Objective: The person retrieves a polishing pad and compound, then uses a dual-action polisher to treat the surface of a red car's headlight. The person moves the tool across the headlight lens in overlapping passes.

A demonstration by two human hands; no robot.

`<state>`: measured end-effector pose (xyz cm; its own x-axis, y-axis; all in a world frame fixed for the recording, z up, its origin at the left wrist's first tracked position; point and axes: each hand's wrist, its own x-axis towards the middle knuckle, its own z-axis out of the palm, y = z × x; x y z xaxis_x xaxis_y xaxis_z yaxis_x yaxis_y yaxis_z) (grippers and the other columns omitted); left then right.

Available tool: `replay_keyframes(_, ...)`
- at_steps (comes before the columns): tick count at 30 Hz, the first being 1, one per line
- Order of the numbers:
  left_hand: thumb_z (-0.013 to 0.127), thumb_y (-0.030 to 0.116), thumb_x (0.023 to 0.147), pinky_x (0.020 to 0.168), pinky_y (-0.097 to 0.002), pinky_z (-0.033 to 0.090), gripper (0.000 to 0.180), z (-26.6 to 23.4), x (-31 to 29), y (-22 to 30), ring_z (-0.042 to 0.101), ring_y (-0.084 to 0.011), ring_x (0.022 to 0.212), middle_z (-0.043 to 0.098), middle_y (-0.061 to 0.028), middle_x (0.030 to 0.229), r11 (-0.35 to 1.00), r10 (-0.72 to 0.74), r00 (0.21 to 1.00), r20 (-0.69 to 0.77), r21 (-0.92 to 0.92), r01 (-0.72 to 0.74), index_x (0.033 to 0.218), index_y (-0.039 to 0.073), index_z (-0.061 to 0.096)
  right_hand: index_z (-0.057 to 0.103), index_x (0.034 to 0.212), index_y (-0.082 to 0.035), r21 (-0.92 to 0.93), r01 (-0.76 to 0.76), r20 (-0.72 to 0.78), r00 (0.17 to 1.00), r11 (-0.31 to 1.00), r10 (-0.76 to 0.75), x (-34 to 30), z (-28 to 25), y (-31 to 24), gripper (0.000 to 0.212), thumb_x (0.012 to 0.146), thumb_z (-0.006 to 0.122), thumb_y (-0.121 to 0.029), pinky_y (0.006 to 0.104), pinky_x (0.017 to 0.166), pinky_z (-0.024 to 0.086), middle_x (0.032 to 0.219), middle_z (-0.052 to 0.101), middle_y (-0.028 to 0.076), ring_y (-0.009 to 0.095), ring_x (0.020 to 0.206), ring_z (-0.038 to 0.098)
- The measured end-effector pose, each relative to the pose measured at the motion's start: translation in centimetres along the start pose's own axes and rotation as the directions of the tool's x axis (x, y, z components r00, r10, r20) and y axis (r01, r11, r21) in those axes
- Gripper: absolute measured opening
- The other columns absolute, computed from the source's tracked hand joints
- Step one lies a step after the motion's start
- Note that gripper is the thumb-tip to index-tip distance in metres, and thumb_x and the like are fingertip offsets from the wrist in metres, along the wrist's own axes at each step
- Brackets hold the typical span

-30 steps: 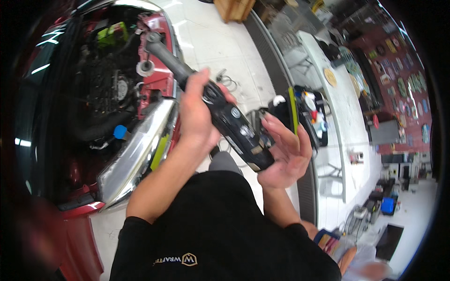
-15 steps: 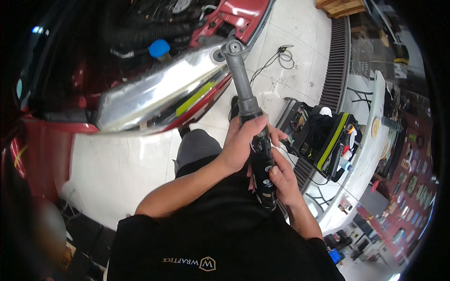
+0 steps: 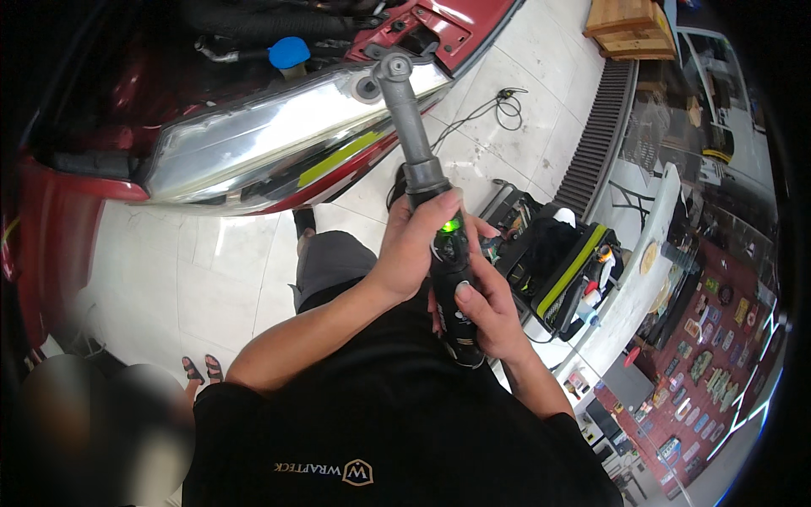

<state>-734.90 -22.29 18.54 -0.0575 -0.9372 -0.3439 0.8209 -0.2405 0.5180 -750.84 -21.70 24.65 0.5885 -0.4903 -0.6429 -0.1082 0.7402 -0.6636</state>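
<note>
A cordless angle-head power tool (image 3: 457, 275) points up and slightly left in front of my chest, its black body joined to a long grey neck with a round head. Fingers of my left hand (image 3: 410, 251) wrap around the upper body, the thumb lying across it beside a glowing green light. Lower down, my right hand (image 3: 497, 314) grips the same body, with its thumb along the front. Some fingertips are hidden behind the tool. Beyond the round head is a car headlight (image 3: 245, 139), seen past the tool and not visibly touched by it.
A red car with a raised hood area and a blue cap (image 3: 289, 53) fills the upper left. To the right lie an open tool bag (image 3: 553, 262), a white table (image 3: 646, 253) and a floor grate (image 3: 598, 127). A cable (image 3: 507, 110) rests on the tiles. Another person's sandalled feet (image 3: 203, 368) show at lower left.
A green light now shows on the tool beside my left thumb. The tool and both hands sit slightly further left in view, and the view itself has shifted. Another person's feet have come into sight.
</note>
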Motion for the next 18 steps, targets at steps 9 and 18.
replay_keyframes(9, 0.043, 0.039, 0.108, 0.091, -0.0401, 0.053, 0.034, -3.0, -0.5, 1.5, 0.068, -0.0237, 0.095, 0.066, -0.0151, 0.102, 0.994, 0.088, 0.996, 0.019, -0.064, -0.086, 0.115, 0.006, 0.047, 0.045, 0.136, 0.000, -0.041, -0.146, 0.023, 0.989, 0.988, 0.147, -0.3, -0.6, -0.5, 0.056, 0.098, 0.062, -0.037, 0.0311, 0.070, 0.053, 0.097, 0.064, 0.012, 0.017, 0.080, 0.064)
replay_keyframes(18, 0.036, 0.034, 0.111, 0.091, -0.0386, 0.052, 0.033, -5.6, -3.2, 0.0, 0.066, -0.0207, 0.100, 0.064, -0.0145, 0.103, 0.986, 0.154, 0.988, -0.021, -0.066, -0.155, 0.123, 0.004, 0.042, 0.046, 0.136, 0.004, -0.114, -0.361, -0.042, 0.933, 0.926, 0.358, -0.3, 0.4, -0.3, 0.072, 0.092, 0.068, -0.049, 0.0306, 0.074, 0.053, 0.100, 0.066, 0.014, 0.018, 0.084, 0.066)
